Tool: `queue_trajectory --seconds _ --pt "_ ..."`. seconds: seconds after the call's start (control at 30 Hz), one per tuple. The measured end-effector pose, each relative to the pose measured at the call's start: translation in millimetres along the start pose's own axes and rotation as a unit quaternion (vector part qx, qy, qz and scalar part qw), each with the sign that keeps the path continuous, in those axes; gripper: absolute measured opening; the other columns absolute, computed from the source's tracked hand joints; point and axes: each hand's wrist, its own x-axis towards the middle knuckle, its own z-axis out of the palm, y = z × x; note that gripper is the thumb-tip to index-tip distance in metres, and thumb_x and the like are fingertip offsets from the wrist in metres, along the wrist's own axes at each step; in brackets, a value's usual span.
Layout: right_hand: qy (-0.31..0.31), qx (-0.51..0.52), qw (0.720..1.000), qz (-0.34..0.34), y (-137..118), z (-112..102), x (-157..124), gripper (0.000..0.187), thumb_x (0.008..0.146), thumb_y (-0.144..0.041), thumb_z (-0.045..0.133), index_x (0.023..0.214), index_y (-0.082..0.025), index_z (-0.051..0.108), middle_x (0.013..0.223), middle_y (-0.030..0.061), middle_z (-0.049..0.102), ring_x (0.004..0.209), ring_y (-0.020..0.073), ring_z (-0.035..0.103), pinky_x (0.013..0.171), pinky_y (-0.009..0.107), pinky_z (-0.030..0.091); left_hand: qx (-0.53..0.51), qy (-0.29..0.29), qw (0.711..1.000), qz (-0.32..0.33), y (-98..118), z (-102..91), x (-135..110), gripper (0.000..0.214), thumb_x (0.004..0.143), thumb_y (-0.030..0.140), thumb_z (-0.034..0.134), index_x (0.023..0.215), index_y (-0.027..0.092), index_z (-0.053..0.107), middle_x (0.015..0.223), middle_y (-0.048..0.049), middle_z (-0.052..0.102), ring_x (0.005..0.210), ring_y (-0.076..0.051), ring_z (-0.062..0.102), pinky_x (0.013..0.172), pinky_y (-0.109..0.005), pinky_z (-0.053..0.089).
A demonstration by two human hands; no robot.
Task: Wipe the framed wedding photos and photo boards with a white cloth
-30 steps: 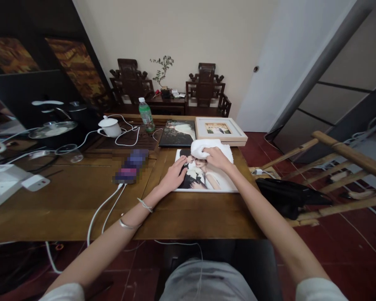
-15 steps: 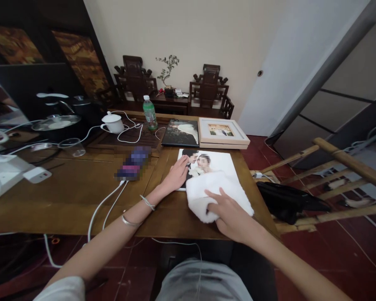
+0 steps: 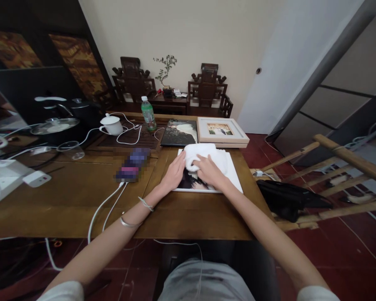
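Observation:
A white photo panel (image 3: 233, 175) with a printed picture of people lies flat on the wooden table in front of me. On its left edge rests my left hand (image 3: 174, 170), fingers stretched out and together, holding nothing. My right hand (image 3: 208, 169) grips a fluffy white cloth (image 3: 203, 151) and presses it on the upper part of the panel. The cloth covers much of the picture; the lower part of the print shows below it. My left fingertips are close to the cloth's left side.
Behind the panel lie a dark photo panel (image 3: 179, 133) and a pale framed picture (image 3: 223, 132). Leftward are a phone (image 3: 133, 164) on a charging cable, a green-labelled bottle (image 3: 148, 113), a lidded white cup (image 3: 110, 124) and a plastic cup (image 3: 71, 149). A wooden rack (image 3: 347, 159) stands right.
My right hand has slid the cloth away from me, from the panel's near right corner to its upper part. My left hand has shifted slightly toward me along the left edge.

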Motion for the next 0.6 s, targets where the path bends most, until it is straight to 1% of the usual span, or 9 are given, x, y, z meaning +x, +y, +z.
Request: queue_trajectory --seconds 0.07,0.17,0.23,0.3,0.33,0.4,0.47,0.53,0.6 --pt "-0.024 0.018 0.998 -0.059 -11 3 -12 0.043 0.067 -0.001 0.041 0.101 -0.014 0.065 0.125 0.0206 0.061 0.134 0.0298 0.041 0.108 0.058 0.024 -0.013 0.033 0.999 0.003 4 -3.4 0 0.060 0.100 0.047 0.019 0.142 0.010 0.041 0.150 -0.0123 0.039 0.141 -0.019 0.033 0.119 -0.039 0.023" --pt "-0.059 0.063 0.990 -0.115 -20 1 -40 0.043 0.062 0.002 0.041 0.093 -0.016 0.065 0.131 0.0186 0.058 0.138 0.0257 0.036 0.112 0.058 0.019 -0.007 0.051 0.999 0.005 4 -5.2 0 0.063 0.100 0.050 0.017 0.142 0.010 0.041 0.150 -0.0130 0.039 0.142 -0.021 0.032 0.119 -0.040 0.022" --pt "-0.072 0.089 0.984 -0.136 -20 -6 -60 0.041 0.060 0.003 0.040 0.086 -0.017 0.064 0.131 0.0162 0.059 0.137 0.0233 0.039 0.114 0.055 0.020 0.002 0.040 0.999 0.005 3 -4.4 0 0.063 0.100 0.049 0.017 0.141 0.009 0.042 0.150 -0.0137 0.040 0.142 -0.021 0.031 0.119 -0.040 0.022" --pt "-0.071 0.107 0.982 -0.139 -13 -16 -76 0.038 0.059 0.003 0.038 0.080 -0.019 0.062 0.122 0.0131 0.065 0.132 0.0217 0.046 0.114 0.050 0.023 0.017 0.012 1.000 0.006 1 -2.6 0 0.060 0.099 0.048 0.020 0.141 0.010 0.042 0.150 -0.0134 0.039 0.142 -0.021 0.030 0.119 -0.041 0.022" --pt "-0.067 0.112 0.983 -0.132 -8 -21 -82 0.037 0.059 0.003 0.037 0.077 -0.019 0.061 0.114 0.0111 0.069 0.126 0.0214 0.051 0.113 0.048 0.025 0.028 -0.004 1.000 0.007 1 -1.6 0 0.059 0.099 0.047 0.023 0.140 0.010 0.043 0.151 -0.0132 0.038 0.143 -0.021 0.029 0.119 -0.041 0.022" --pt "-0.052 0.104 0.988 -0.097 5 -28 -88 0.035 0.059 0.002 0.036 0.073 -0.020 0.059 0.096 0.0076 0.073 0.109 0.0217 0.062 0.111 0.045 0.029 0.055 -0.035 0.998 0.012 0 0.5 -1 0.056 0.098 0.045 0.029 0.140 0.010 0.043 0.152 -0.0136 0.036 0.143 -0.023 0.029 0.119 -0.042 0.022" --pt "-0.035 0.081 0.995 -0.055 23 -31 -87 0.032 0.060 -0.001 0.036 0.072 -0.020 0.059 0.082 0.0059 0.072 0.090 0.0222 0.066 0.108 0.042 0.033 0.083 -0.059 0.995 0.020 -2 2.3 -1 0.054 0.097 0.043 0.034 0.138 0.009 0.045 0.151 -0.0157 0.037 0.142 -0.024 0.031 0.118 -0.043 0.024" --pt "-0.009 0.050 0.999 -0.008 41 -29 -79 0.032 0.061 -0.003 0.037 0.075 -0.019 0.062 0.079 0.0069 0.071 0.082 0.0234 0.065 0.103 0.041 0.037 0.102 -0.070 0.992 0.027 -3 3.9 -1 0.051 0.096 0.039 0.036 0.136 0.008 0.047 0.148 -0.0172 0.041 0.140 -0.025 0.034 0.116 -0.044 0.027" --pt "0.022 0.019 0.999 0.042 55 -24 -64 0.035 0.063 -0.005 0.037 0.082 -0.016 0.065 0.085 0.0100 0.072 0.084 0.0252 0.064 0.097 0.038 0.040 0.113 -0.072 0.991 0.029 -5 5.3 -2 0.048 0.095 0.035 0.036 0.134 0.009 0.049 0.147 -0.0174 0.043 0.139 -0.026 0.036 0.115 -0.044 0.030"
